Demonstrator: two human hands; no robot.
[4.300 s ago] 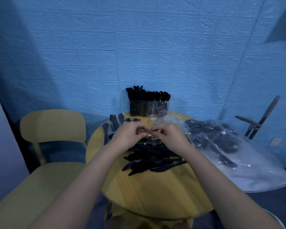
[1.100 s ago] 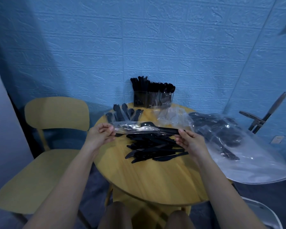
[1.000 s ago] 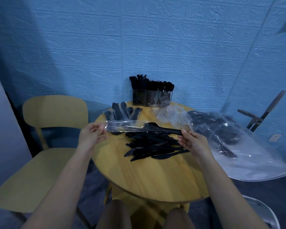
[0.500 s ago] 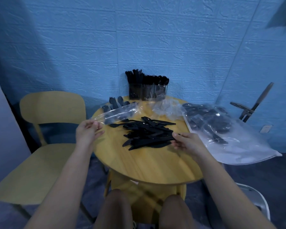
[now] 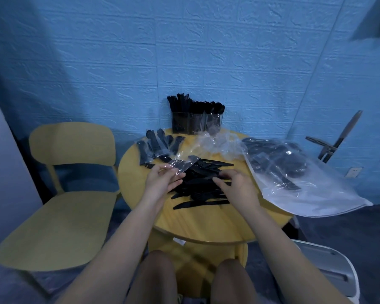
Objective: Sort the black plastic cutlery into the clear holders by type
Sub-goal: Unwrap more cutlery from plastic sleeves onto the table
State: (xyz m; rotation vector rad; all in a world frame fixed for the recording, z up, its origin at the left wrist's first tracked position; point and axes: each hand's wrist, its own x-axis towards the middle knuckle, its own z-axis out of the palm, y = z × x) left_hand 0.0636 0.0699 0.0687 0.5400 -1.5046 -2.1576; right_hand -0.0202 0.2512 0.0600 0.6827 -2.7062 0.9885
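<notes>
Since the wrapper is empty: I judge the step in hand is to shed it and turn to the loose cutlery.
Left hand: my left hand pinches a clear wrapper between thumb and curled fingers, just above the left side of the pile.
Right hand: my right hand reaches flat over the pile with fingers spread and fairly straight; I cannot tell whether the fingertips have hold of a piece yet.
Loose cutlery: the black cutlery pile lies near the middle of the table, knives and forks mixed and overlapping.
Holders: the clear holders stand at the far edge of the table, against the wall, already well stocked with handles down.
Still wrapped: more packets sit toward the far left edge, and a large bag of cutlery overhangs the right edge.
Spent wrappers: crumpled clear film lies just in front of the holders.
How I would do it: drop the wrapper on that crumpled film, away from the pile, so it hides nothing.
Picking: gather one type at a time, handles aligned, and lift a small bunch rather than a fistful.
Risk: the pieces look light and slick, so I judge a sideways sweep could push some off the near edge.
Placing: lower each bunch handles first into its matching compartment, clear of the heads already standing there.
</notes>
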